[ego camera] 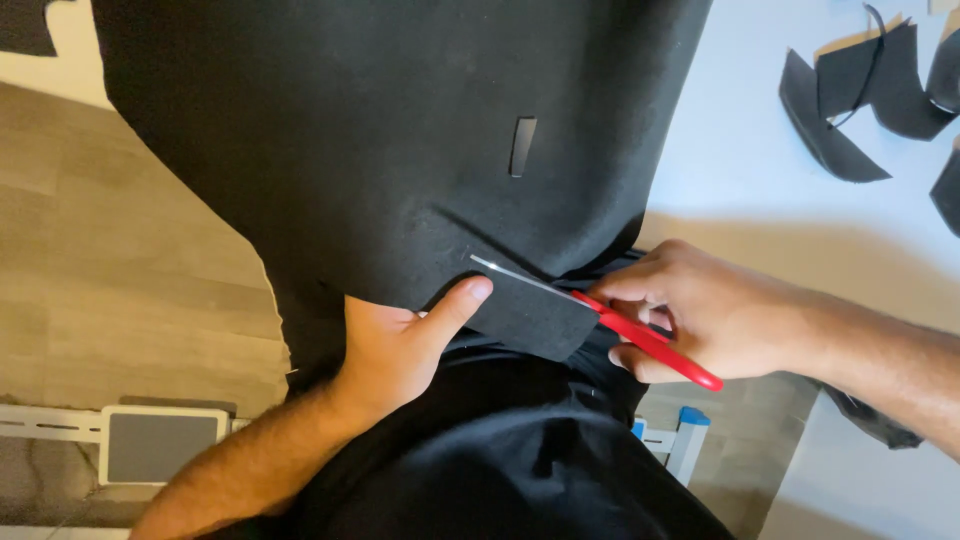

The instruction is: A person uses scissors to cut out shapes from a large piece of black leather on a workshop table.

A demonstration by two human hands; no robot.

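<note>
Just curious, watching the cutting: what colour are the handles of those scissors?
Red, on the scissors held in the right hand; the head view shows it plainly.

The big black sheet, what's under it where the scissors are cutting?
Under the black sheet dark clothing and wooden floor show. The left hand has its fingers hidden beneath; the right hand works red scissors.

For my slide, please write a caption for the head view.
Right hand cuts a black fabric sheet with red-handled scissors while left hand holds the flap.

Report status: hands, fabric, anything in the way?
Left hand pinching the black fabric edge. Right hand working red-handled scissors, blade into the fabric. Cut scraps on table, clear of the cut.
</note>
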